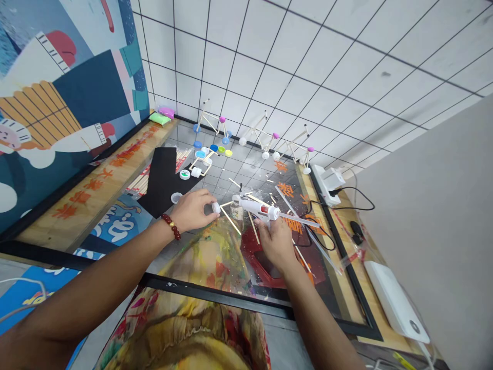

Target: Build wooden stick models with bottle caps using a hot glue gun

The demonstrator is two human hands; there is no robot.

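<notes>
Between the thumb and fingers of my left hand (194,210) is a small white round piece (216,207) that looks like a bottle cap. My right hand (276,241) grips a white hot glue gun (252,207), its nozzle pointing left toward that cap. A long clear glue stick (302,221) juts from the gun's rear. Thin wooden sticks (231,225) lie on the glass tabletop (227,267) between and below the hands. Beyond my left hand stand a white cap with a green middle (185,174) and a stick frame with white wheels (202,167).
Stick models with coloured caps (222,119) line the back edge by the tiled wall. Black paper (159,174) and bundled sticks (138,182) lie left. A power strip (327,187) with dark cords and a white box (396,303) are at right.
</notes>
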